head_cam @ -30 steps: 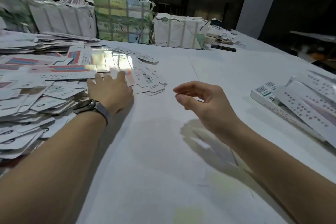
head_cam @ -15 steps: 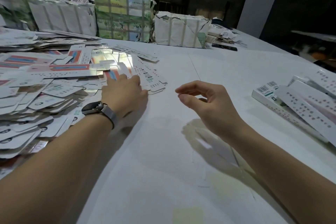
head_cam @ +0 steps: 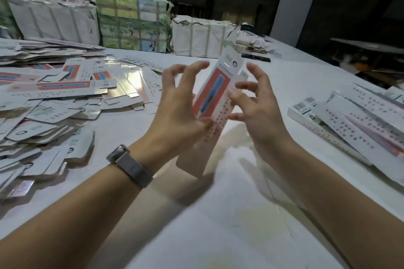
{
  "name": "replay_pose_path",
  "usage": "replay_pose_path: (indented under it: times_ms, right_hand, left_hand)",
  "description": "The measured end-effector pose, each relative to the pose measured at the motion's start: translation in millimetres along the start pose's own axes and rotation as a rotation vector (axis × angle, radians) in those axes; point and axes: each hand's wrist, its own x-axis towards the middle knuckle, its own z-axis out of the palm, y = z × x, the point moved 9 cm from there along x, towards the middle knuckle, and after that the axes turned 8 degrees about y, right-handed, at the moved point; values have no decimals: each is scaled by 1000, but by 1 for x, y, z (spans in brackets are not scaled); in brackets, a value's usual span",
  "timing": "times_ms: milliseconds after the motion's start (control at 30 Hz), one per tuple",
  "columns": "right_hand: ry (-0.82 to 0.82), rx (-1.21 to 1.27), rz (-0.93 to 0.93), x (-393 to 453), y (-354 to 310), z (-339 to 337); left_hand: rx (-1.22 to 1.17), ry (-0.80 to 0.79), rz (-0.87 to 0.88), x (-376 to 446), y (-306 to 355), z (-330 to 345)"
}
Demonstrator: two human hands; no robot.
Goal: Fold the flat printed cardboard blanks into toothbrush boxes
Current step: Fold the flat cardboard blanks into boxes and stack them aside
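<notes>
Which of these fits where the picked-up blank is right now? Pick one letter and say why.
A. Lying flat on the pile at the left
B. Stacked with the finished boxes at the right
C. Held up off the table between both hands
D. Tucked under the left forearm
C: the blank stands tilted above the table, with the left hand and the right hand on either side of it, fingers curled toward its edges.
</notes>
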Motion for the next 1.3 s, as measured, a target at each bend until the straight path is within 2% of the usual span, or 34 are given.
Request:
replay_pose_path:
  times_ms: [167, 367, 467, 567, 667, 767, 833, 933, 1033, 1133, 1233, 1300]
  right_hand:
    - [137, -101, -64, 10, -8, -22]
    - [154, -147, -70, 11, -7, -25]
    - [145, -154, -83, 9, -9, -23]
    - [70, -74, -50, 7, -9, -16]
    - [47, 1, -50, 8, -11, -16]
    - [89, -23, -47, 10, -11, -22]
    - [143, -66, -40, 11, -11, -28]
    - [194, -27, -27, 14, -16, -36]
    - [92, 94, -17, 12, -22, -27]
    - [18, 200, -31, 6, -23, -18]
    - [5, 268, -13, 4, -21, -18]
    - [-18, 232, -47, 4, -23, -16]
  left_hand:
    - [-465, -207, -331, -8, -6, 14]
    - [-727, -471, -436, -28, 5, 34]
    - [-972, -552, -547, -38, 13, 41]
    - [-1082, -563, -550, -27, 22, 47]
    - [-1025, -682, -612, -27, 17, 56]
    - [-965, -691, -645, -35, 7, 54]
    - [-940, -626, -567, -34, 7, 52]
    - [-650, -437, -399, -27, 6, 38]
    - [-417, -260, -250, -20, 10, 22]
    - [-442, -227, -236, -20, 14, 23]
    - [-593, -333, -384, -28, 13, 29]
    - [-707, -379, -405, -29, 16, 29]
